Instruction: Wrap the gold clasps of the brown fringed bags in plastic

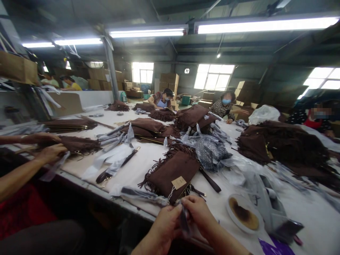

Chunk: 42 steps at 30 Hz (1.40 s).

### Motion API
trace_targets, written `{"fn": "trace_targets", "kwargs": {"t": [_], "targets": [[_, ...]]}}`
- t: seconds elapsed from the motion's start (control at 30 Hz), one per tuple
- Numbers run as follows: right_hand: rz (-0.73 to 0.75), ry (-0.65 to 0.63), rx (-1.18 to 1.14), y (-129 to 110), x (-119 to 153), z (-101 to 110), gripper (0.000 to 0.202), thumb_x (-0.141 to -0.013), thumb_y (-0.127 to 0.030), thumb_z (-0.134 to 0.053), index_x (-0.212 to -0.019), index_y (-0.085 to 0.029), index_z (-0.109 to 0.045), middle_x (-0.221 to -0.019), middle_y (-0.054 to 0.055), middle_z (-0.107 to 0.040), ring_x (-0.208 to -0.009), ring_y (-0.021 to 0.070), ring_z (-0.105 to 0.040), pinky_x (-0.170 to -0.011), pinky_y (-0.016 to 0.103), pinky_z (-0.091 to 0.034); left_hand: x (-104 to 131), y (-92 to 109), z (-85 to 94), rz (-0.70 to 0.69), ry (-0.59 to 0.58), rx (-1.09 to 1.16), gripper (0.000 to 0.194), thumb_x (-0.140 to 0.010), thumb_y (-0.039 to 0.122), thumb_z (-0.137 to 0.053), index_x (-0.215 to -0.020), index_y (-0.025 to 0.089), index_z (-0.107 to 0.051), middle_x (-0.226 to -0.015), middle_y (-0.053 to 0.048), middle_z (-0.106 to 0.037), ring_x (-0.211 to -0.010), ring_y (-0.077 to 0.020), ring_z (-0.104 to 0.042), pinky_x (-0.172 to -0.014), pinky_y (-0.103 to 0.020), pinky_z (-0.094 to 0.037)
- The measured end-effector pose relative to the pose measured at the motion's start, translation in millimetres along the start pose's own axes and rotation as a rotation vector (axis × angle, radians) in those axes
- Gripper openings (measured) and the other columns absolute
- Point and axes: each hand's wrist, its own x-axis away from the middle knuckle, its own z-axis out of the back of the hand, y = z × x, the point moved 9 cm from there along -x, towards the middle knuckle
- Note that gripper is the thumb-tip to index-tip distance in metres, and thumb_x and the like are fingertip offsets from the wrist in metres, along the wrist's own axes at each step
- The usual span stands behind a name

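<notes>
At the table's front edge my left hand point(165, 226) and my right hand point(199, 213) are close together, fingers pinched. Between them is a dark strap in clear plastic wrap point(183, 221), blurred at its lower end. A wrapped length of strap point(140, 193) lies on the table to the left of my hands. Just beyond my fingers is a brown fringed bag point(174, 171), lying flat with its fringe toward the far left side. A tan paper tag point(179, 182) on a white string rests on it. A dark wrist loop point(210, 180) sticks out at the bag's right.
Right of my hands stand a tape dispenser point(271, 205) and a round white dish point(245, 213) with brown stuff. Brown bags point(146, 125) and wrapped straps point(117, 159) cover the table beyond. At left, a co-worker's hands point(51, 150) handle another fringed bag. Other people sit across.
</notes>
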Motion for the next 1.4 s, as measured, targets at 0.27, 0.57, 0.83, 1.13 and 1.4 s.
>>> {"fn": "trace_targets", "kwargs": {"t": [0.27,0.57,0.83,1.13,1.4], "targets": [[0.102,0.133,0.086,-4.1,-0.2,20.9,0.034,-0.066,-0.052,-0.060,-0.063,-0.018,-0.061,-0.055,0.000,-0.053,-0.052,0.0133,-0.047,-0.048,0.026,-0.036,-20.6,-9.7,1.4,-0.110,0.224,0.072,0.033,-0.072,0.040,-0.079,-0.082,0.012,-0.066,-0.072,-0.009,-0.071,-0.060,-0.0195,-0.064,-0.057,-0.029,-0.050],[0.049,0.032,0.115,-0.9,-0.3,7.4,0.023,-0.067,-0.040,-0.062,-0.073,-0.018,-0.062,-0.049,-0.005,-0.051,-0.038,0.0116,-0.044,-0.038,0.024,-0.031,-18.0,-2.5,18.5,-0.282,0.277,-0.173,0.042,-0.073,0.049,-0.075,-0.085,0.009,-0.070,-0.079,-0.011,-0.072,-0.072,-0.0208,-0.063,-0.063,-0.027,-0.048],[0.489,-0.334,0.372,-58.3,29.9,-11.4,0.030,-0.073,-0.015,-0.058,-0.100,-0.021,-0.070,-0.086,0.003,-0.069,-0.076,0.0170,-0.063,-0.068,0.027,-0.049,-4.1,11.5,21.7,-0.363,0.285,-0.316,0.032,-0.077,0.047,-0.074,-0.077,0.015,-0.071,-0.075,-0.007,-0.070,-0.075,-0.0211,-0.062,-0.066,-0.025,-0.046],[0.688,-0.393,0.642,-82.5,24.6,-22.2,0.021,-0.080,-0.011,-0.061,-0.083,-0.022,-0.078,-0.091,0.005,-0.069,-0.085,0.0166,-0.064,-0.077,0.025,-0.048,-3.5,12.8,24.6,-0.395,0.336,-0.488,0.028,-0.089,0.040,-0.058,-0.079,0.017,-0.069,-0.074,-0.006,-0.066,-0.074,-0.0199,-0.057,-0.067,-0.026,-0.043],[0.485,-0.313,0.697,-72.4,3.3,-26.3,0.021,-0.073,-0.011,-0.060,-0.079,-0.022,-0.077,-0.079,0.001,-0.075,-0.078,0.0175,-0.067,-0.073,0.026,-0.047,-6.1,4.9,29.5,-0.431,0.336,-0.472,0.041,-0.088,0.057,-0.058,-0.077,0.018,-0.065,-0.073,-0.005,-0.063,-0.073,-0.0191,-0.054,-0.065,-0.025,-0.041]]}}
